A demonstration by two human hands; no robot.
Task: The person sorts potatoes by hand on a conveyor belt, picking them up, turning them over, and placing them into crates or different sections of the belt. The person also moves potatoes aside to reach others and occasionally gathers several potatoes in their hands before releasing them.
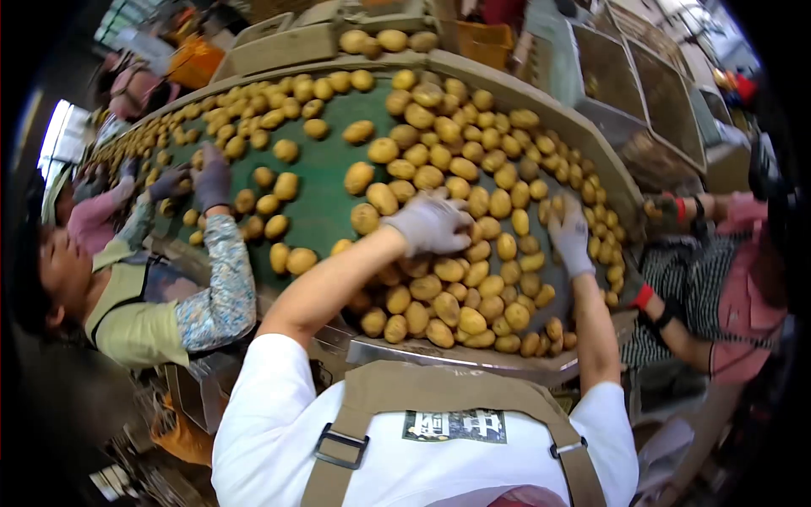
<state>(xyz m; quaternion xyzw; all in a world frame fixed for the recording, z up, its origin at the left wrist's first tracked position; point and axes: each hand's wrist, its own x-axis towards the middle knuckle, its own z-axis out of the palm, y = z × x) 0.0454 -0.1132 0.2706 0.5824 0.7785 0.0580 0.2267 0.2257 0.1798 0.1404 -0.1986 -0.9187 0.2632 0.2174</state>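
The flat conveyor belt (325, 203) is green, turning dark grey toward its right end. The round, smooth-skinned potatoes (448, 308) on it are golden yellow, some browner. Over the belt, the knitted fabric gloves on the left hand (431, 224) and right hand (570, 237) are pale lilac-grey. Below it, a white cotton shirt (279, 422) carries tan apron straps (334, 465). Left of it, a co-worker's fabric sleeve (220, 287) has a blue-and-white mottled print; right of it, a woven cloth apron (676, 279) is striped black and white

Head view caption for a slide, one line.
Gray-gloved left hand and right hand among rounded yellow-brown potatoes on a green-surfaced table, co-workers either side.
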